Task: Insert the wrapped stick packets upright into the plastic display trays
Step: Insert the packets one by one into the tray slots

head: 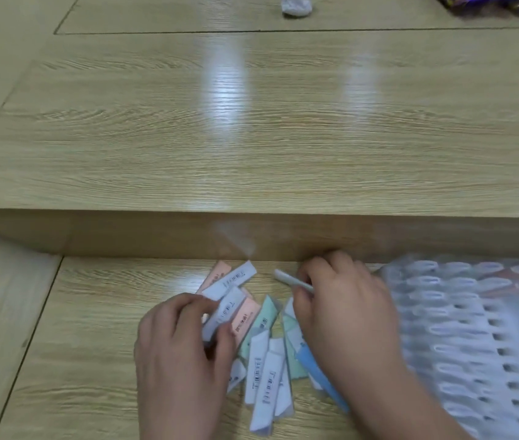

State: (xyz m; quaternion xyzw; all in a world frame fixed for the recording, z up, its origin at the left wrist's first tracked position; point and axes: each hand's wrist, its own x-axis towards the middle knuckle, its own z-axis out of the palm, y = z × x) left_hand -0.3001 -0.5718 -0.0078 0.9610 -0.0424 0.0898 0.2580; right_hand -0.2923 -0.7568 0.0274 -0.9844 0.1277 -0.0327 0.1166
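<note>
step: pick-up, as judged; packets are in hand and none is at a slot yet
left hand (182, 350): fingers are curled round a white packet (221, 314) at the left edge of the pile
right hand (347, 319): a thin white stick (293, 281) is pinched between thumb and fingers, its free end pointing left
pile (264, 369): white, pink, green and blue packets are fanned flat on the table (99, 344) between the hands
tray (474, 328): clear, with rows of slots, just right of the right hand; it is too blurred for filled slots to be told
next move: the stick would have to be turned upright, carried right, and its end lined up with a narrow slot
</note>
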